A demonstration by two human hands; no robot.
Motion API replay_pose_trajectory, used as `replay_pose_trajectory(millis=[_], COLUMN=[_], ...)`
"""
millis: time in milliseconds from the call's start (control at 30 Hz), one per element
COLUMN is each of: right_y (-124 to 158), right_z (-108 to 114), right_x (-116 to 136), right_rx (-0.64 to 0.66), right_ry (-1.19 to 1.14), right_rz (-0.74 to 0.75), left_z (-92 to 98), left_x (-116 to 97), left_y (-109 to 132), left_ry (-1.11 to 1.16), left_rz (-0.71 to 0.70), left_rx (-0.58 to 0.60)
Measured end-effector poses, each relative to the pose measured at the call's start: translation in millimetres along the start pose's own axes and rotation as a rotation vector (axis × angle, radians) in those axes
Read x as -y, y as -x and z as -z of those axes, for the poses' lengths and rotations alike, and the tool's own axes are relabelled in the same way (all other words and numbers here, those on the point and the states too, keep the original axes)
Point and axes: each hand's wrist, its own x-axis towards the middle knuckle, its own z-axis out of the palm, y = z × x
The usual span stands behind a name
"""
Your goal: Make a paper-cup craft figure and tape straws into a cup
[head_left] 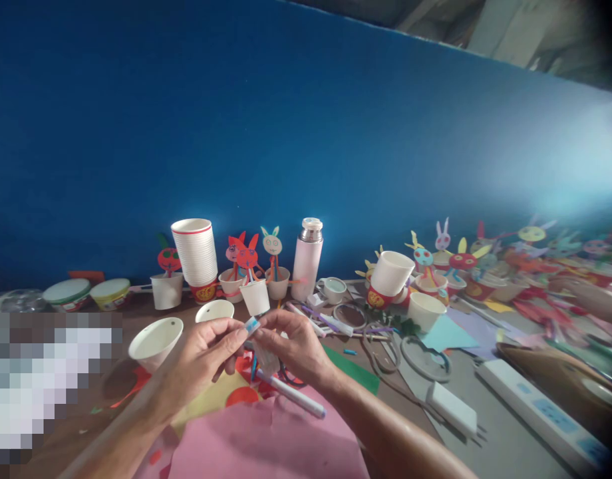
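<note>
Between my two hands, above the middle of the table, is a small blue-and-white piece [253, 325] whose exact kind I cannot make out. My left hand [213, 346] is closed, thumb and forefinger pinching its left side. The fingertips of my right hand [296, 342] pinch at its right end. Below the fingers a marker pen [299, 396] lies slantwise near a pink paper sheet [271, 439] and scraps of yellow paper [211, 399]. Just beyond my hands stands a white paper cup [255, 297] with a red rabbit-eared paper figure [247, 257] in it.
A tall stack of paper cups [194, 253] and a pink thermos [306, 263] stand along the blue wall [286, 133]. To the right lie coiled cables [426, 359], a white charger [452, 408] and a power strip [535, 406]. Several cup figures crowd the back right; open cups [156, 342] stand left.
</note>
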Motion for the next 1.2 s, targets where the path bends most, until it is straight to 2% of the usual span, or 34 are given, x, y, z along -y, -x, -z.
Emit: replay_pose_trajectory(millis=[167, 267, 367, 500, 633, 800, 967, 1067, 1200], right_y=[0.3, 0.8, 2.6, 4.1, 1.5, -2.3, -3.6, -3.6, -2.7], right_z=[0.2, 1.4, 3.9, 7.6, 9.6, 8.6, 3.1, -0.7, 0.6], right_x=[-5.1, -2.7, 3.8, 8.7, 6.2, 1.0, -11.3, -16.9, -12.7], right_rx=[0.029, 0.078, 0.127, 0.163, 0.145, 0.098, 0.098, 0.066, -0.026], right_ry=[-0.067, -0.097, -0.004, 0.123, 0.14, 0.103, -0.097, -0.17, -0.034], right_rz=[0.082, 0.126, 0.163, 0.177, 0.133, 0.053, -0.019, -0.022, 0.07], left_z=[2.5, 6.3, 11.2, 14.2, 11.1, 1.3, -9.6, -11.6, -8.3], left_x=[-10.6, -9.6, -3.3, 1.3, -3.4, -5.0, 0.1, 2.3, 5.2], left_y=[3.3, 3.7, 1.7, -0.9, -0.4, 3.4, 5.8, 4.5, 2.2], left_ry=[0.153, 0.304, 0.426, 0.447, 0.256, -0.134, -0.417, -0.539, -0.611], left_rz=[0.117, 0.192, 0.244, 0.273, 0.242, 0.005, -0.181, -0.269, -0.34], left_rx=[0.074, 0.157, 0.26, 0.321, 0.254, 0.032, -0.182, -0.214, -0.19])
